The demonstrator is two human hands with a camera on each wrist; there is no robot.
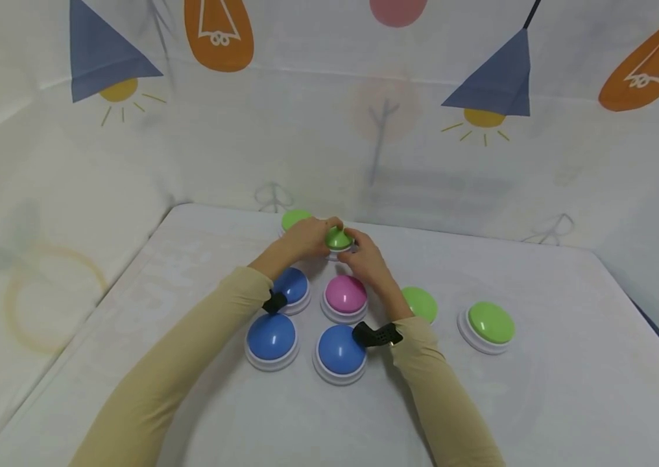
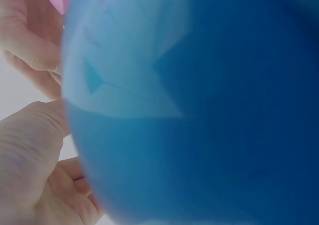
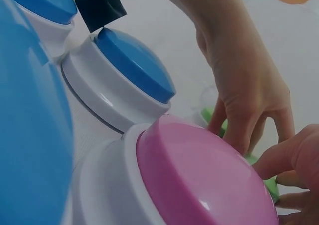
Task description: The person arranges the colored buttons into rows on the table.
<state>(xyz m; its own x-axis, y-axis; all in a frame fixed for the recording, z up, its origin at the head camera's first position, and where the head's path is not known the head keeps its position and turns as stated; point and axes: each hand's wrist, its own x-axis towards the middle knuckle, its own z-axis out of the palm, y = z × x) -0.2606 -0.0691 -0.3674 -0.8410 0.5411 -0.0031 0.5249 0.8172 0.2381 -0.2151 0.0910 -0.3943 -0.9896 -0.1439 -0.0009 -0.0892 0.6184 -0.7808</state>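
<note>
Two arms (image 1: 183, 363) stretch toward the table's far edge (image 1: 458, 240), left hand (image 1: 309, 239) and right hand (image 1: 370, 261) gripping a green button (image 1: 338, 240).

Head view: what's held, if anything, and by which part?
The green button between both hands: left hand grips its left side, right hand its right side. Exact finger placement can't be told.

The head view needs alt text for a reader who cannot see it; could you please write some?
The left hand and right hand grip a green button near the far edge of a white table. A pink button and three blue buttons stand nearer the camera, with three other green buttons nearby.
</note>
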